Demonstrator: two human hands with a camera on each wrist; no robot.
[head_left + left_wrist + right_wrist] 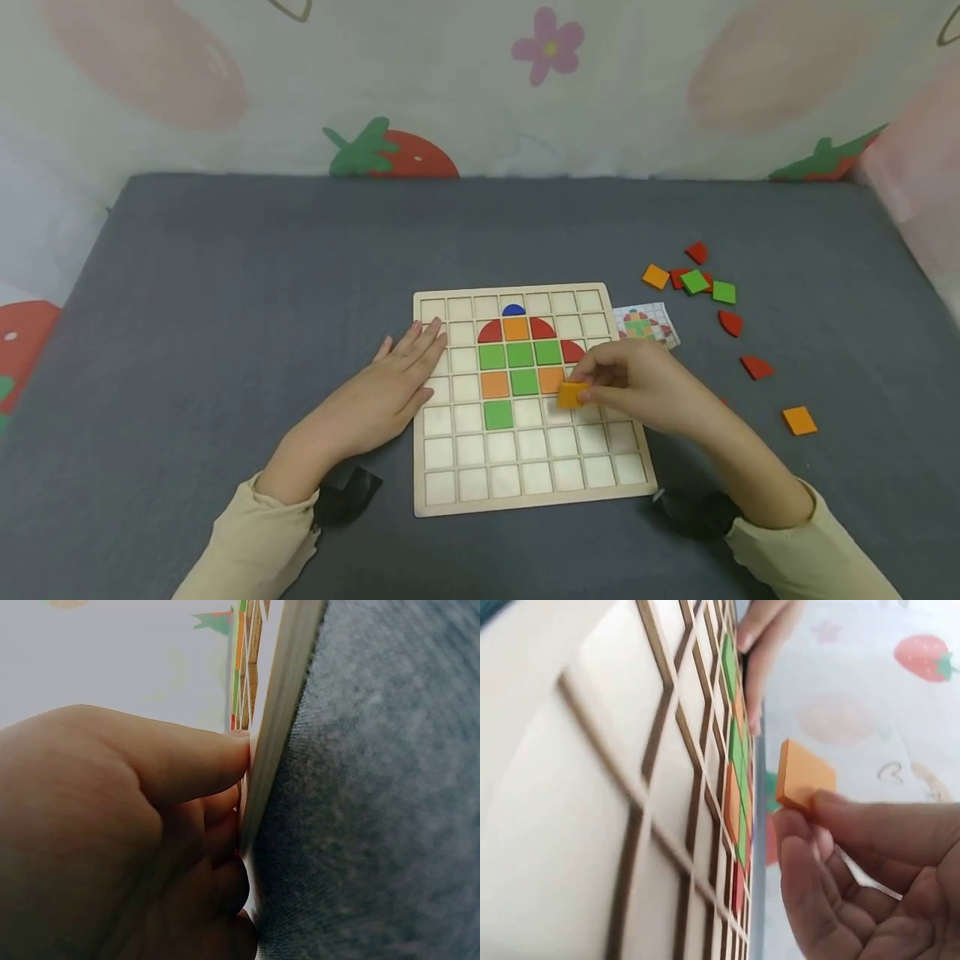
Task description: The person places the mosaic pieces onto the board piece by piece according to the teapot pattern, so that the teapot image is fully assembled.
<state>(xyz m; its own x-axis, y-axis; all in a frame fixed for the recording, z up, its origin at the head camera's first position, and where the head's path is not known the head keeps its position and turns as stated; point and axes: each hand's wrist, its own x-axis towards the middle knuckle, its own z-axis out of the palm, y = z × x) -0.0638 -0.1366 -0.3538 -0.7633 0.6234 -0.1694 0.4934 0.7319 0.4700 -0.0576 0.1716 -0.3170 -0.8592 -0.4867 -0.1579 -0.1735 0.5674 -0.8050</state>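
Note:
A wooden grid board point(534, 502) lies on the grey cloth. Colored tiles sit in its cells: several green squares point(520, 355), orange squares point(494, 385), red quarter-rounds point(489, 332) and a blue half-round point(513, 310). My left hand point(378, 400) rests on the board's left edge with its fingers extended over the rim. Between thumb and fingertips my right hand point(637, 385) pinches an orange square tile point(802, 778). It holds the tile above the board's right half, tilted and apart from the cells in the right wrist view. The fingers cover some cells on that side.
A small printed pattern card point(662, 323) lies at the board's upper right, partly hidden. Beyond it are loose green tiles point(723, 292), red pieces point(756, 367) and orange tiles point(799, 421), some overlapping. A patterned white curtain point(615, 92) hangs behind the table.

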